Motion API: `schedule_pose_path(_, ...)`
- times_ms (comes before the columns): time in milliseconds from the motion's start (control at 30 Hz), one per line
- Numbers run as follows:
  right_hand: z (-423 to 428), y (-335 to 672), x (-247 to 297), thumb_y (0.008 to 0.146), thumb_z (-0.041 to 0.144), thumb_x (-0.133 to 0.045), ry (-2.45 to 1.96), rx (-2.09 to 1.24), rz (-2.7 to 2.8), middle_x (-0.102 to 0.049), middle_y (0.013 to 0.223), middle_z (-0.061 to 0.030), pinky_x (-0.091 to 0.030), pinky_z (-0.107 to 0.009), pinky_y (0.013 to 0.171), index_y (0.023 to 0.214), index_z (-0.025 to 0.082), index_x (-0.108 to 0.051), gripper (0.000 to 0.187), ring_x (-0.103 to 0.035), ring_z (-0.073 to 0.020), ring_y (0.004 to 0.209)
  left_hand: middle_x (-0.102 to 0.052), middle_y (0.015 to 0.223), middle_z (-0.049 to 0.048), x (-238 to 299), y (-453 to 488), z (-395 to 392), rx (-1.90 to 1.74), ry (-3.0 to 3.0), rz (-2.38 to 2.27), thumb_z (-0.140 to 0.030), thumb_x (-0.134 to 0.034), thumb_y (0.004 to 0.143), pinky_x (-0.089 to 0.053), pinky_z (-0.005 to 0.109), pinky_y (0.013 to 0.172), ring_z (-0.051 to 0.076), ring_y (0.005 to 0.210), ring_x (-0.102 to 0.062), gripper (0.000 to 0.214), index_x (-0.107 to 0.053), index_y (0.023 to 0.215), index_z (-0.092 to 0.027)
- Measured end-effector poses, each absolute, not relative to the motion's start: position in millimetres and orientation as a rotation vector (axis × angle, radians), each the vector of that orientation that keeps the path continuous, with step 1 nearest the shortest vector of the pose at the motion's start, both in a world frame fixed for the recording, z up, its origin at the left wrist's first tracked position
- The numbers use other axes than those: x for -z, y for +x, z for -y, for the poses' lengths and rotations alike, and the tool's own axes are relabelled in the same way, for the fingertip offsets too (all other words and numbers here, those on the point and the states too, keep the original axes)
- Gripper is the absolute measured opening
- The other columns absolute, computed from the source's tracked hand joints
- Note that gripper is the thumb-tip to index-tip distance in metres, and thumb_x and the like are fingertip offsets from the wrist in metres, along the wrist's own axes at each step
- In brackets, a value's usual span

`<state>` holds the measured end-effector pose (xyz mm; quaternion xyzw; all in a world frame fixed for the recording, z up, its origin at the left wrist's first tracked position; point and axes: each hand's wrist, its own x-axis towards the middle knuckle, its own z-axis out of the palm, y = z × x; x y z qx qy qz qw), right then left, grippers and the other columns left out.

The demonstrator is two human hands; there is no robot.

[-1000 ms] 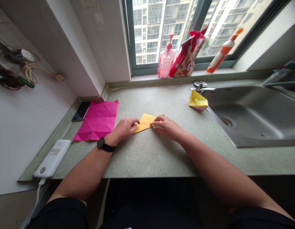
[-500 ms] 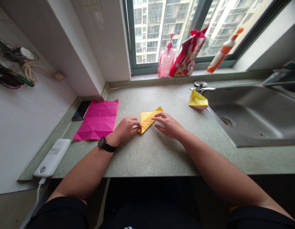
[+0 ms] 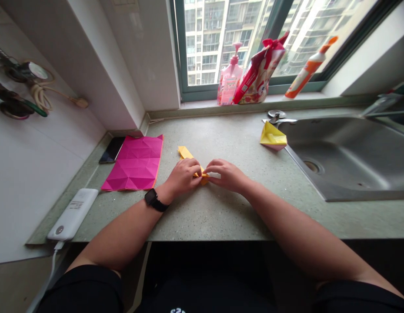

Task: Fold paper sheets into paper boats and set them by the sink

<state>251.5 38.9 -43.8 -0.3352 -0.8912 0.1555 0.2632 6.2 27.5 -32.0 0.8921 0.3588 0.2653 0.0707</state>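
Observation:
A folded piece of yellow-orange origami paper (image 3: 186,152) lies on the countertop, slanting from upper left down to my fingers. My left hand (image 3: 186,174) is closed on its near part, covering much of it. From the other side my right hand (image 3: 226,174) pinches the near right end, where a small orange tip shows between the fingertips. To the left lies a creased magenta sheet (image 3: 133,163) with an orange edge beneath. A folded yellow paper piece (image 3: 273,137) stands by the sink.
The steel sink (image 3: 368,193) takes up the right side. A white power bank (image 3: 74,214) with a cable and a dark phone (image 3: 111,150) lie at left. On the sill stand a pink pump bottle (image 3: 228,84), a red bag (image 3: 258,76) and an orange-white bottle (image 3: 309,71).
The yellow-orange paper has turned, so its long side now slants from upper left to lower right. My hands have come closer together, and my right hand now grips the paper's end.

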Motion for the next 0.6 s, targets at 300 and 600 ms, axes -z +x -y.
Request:
schedule_pose_path(300,-45.7,265.2,40.8,0.098,0.019,-0.073,-0.983,-0.365,2.4,-0.075,0.1,-0.0046,-0.055,-0.034,0.084,0.094,0.027,-0.083,0.014,-0.071,-0.0193,0.09,-0.075,0.124,0.0097,34.5,-0.3,-28.5,-0.735,2.621,-0.976,-0.02,-0.073,0.098,-0.058,0.043,0.102,0.027,0.114,-0.071,0.016,-0.073,0.114,-0.021)
schedule_pose_path(600,-47.4,270.2,42.7,0.096,0.019,-0.073,-1.044,-0.489,2.451,-0.077,0.101,-0.0033,-0.053,-0.032,0.08,0.097,0.029,-0.085,0.016,-0.073,-0.0185,0.088,-0.075,0.129,0.0089,32.8,-1.1,-29.3,-0.602,2.646,-0.845,-0.019,-0.068,0.1,-0.056,0.042,0.105,0.026,0.118,-0.07,0.019,-0.077,0.117,-0.023)
